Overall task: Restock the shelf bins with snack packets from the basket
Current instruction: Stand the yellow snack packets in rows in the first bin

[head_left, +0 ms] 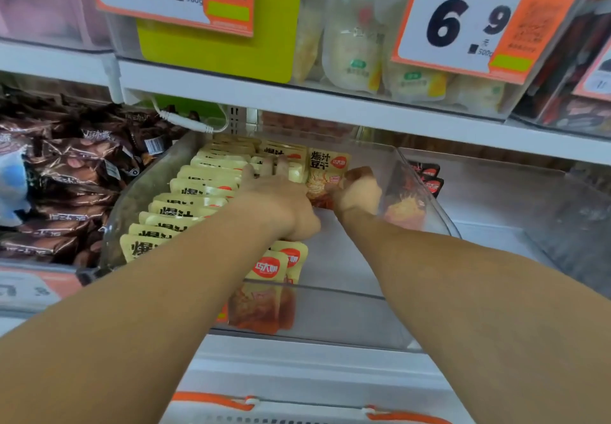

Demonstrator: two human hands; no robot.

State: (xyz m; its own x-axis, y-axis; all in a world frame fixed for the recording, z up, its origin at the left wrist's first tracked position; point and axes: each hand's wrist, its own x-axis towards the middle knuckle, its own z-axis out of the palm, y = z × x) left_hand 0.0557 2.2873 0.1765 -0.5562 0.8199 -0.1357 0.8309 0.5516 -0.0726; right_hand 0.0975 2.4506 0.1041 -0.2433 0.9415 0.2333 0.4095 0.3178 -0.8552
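Both hands are inside the clear shelf bin (426,192). Right hand (358,190) is curled round the lower part of one upright yellow-and-orange snack packet (327,167), held w/ its long axis vertical, printed face toward the camera. That packet sits just right of the back row of like packets (281,156) and touches it; it lies up and left of the right hand's knuckles. Left hand (281,199) reaches fwd w/ fingers fairly straight, resting on the standing rows (198,192), seemingly steadying them. Bare bin floor lies to the right & toward the front, so prob the packet gets pressed left against the stack. Right hand is nearer. Two more packets (271,268) lean at the front wall.
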